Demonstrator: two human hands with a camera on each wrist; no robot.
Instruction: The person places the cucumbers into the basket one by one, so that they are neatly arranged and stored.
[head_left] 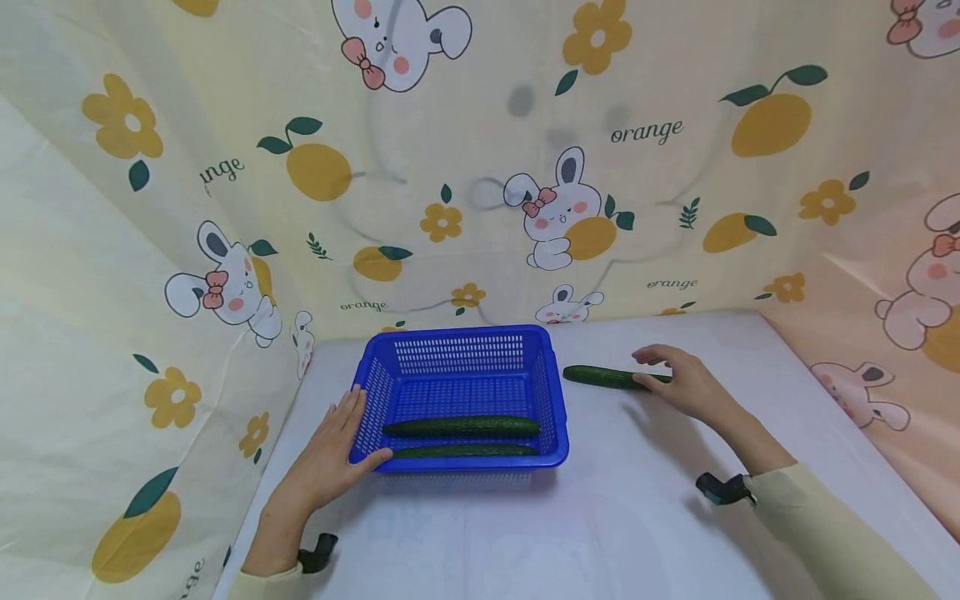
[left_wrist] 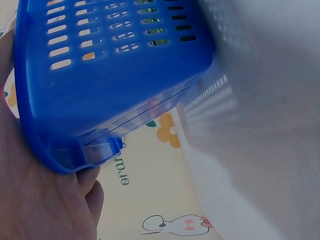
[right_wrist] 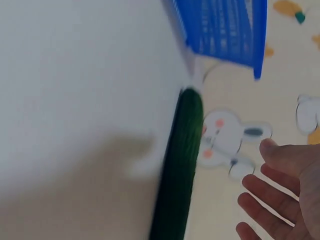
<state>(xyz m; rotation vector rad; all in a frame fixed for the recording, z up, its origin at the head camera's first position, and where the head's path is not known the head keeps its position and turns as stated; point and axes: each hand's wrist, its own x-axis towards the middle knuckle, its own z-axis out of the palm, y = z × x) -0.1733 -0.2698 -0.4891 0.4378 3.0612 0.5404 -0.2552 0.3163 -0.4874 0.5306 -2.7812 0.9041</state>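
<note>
Cucumber (head_left: 603, 377) partly behind the right hand (head_left: 696, 387)

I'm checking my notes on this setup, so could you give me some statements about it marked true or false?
1. Two cucumbers lie inside the blue basket. True.
2. The basket is upside down. False: it stands upright, open at the top.
3. The left hand touches the basket. True.
4. A third cucumber lies on the table, outside the basket. True.
5. The right hand is clenched into a fist. False: its fingers are open.
</note>
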